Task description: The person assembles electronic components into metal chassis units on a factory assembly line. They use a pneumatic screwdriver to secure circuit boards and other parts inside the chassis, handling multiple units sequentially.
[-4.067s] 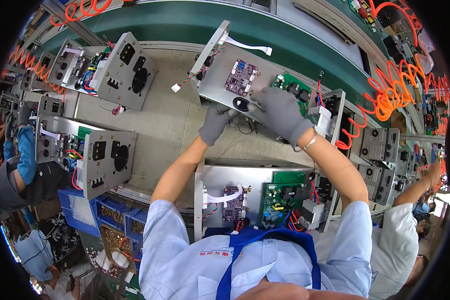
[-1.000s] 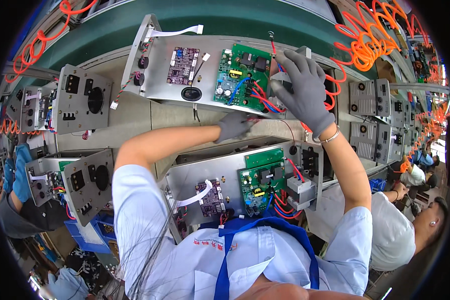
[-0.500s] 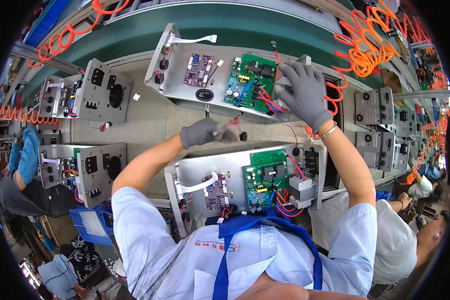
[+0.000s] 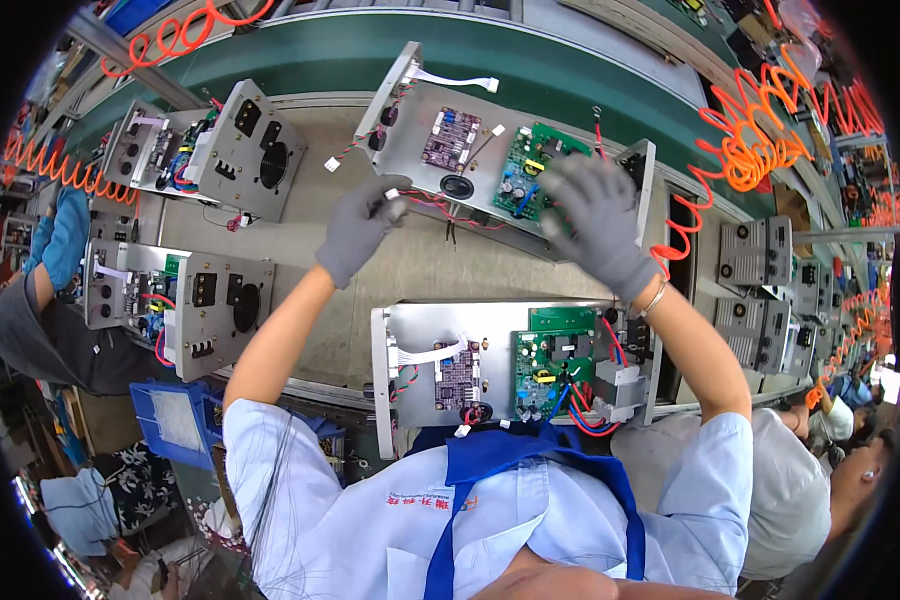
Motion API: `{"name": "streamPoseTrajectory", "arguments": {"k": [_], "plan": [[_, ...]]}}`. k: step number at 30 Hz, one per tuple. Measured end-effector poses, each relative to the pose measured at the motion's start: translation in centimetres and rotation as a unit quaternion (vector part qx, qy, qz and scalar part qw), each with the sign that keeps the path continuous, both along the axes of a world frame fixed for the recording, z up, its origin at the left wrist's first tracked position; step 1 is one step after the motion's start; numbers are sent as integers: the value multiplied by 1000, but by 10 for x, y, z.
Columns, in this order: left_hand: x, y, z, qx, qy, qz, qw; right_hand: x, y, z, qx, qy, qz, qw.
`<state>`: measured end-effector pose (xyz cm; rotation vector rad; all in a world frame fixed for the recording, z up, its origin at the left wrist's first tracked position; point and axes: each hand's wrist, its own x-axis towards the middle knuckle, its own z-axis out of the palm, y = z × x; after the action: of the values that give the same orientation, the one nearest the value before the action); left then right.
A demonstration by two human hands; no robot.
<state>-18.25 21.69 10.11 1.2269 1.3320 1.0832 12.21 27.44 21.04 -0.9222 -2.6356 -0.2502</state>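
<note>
My left gloved hand point(image 4: 362, 228) pinches a white plug connector point(image 4: 392, 194) on a thin red-and-black wire point(image 4: 445, 203). The wire runs right along the front edge of the far open metal chassis point(image 4: 425, 110). My right gloved hand point(image 4: 605, 222) hovers, blurred, with fingers apart over the right part of the green circuit board point(image 4: 522, 165), partly hiding it. On that chassis sit a small purple circuit board point(image 4: 450, 138), a black oval grommet point(image 4: 457, 187) and a white ribbon cable point(image 4: 460, 80). A red lead point(image 4: 598, 130) stands up behind my right hand.
A second open chassis point(image 4: 425, 325) lies close to my body, with a grey transformer block point(image 4: 622, 388). More units point(image 4: 260, 160) stand at left and finished-looking grey cases point(image 4: 755, 250) at right. Orange coiled hoses point(image 4: 760, 140) hang at right. A blue bin point(image 4: 175, 425) sits lower left. People are nearby.
My left hand has moved up to the far chassis and now shows the white connector in its fingers. My right hand has come off the chassis's right end toward the green board. The view has shifted.
</note>
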Motion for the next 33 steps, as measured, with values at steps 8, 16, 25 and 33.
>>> {"name": "streamPoseTrajectory", "arguments": {"k": [8,16,25,33], "plan": [[28,0,14,183,102,4,978,-76,-19,-50,-396,40,18,917],[59,1,-65,-157,-206,-9,966,-79,-26,-123,-630,-29,-96,770],[63,32,-105,-79,-224,14,971,-98,-9,-136,-658,127,-229,706],[73,46,-130,17,-350,71,934,-100,-5,-61,-195,-155,6,969]]}}
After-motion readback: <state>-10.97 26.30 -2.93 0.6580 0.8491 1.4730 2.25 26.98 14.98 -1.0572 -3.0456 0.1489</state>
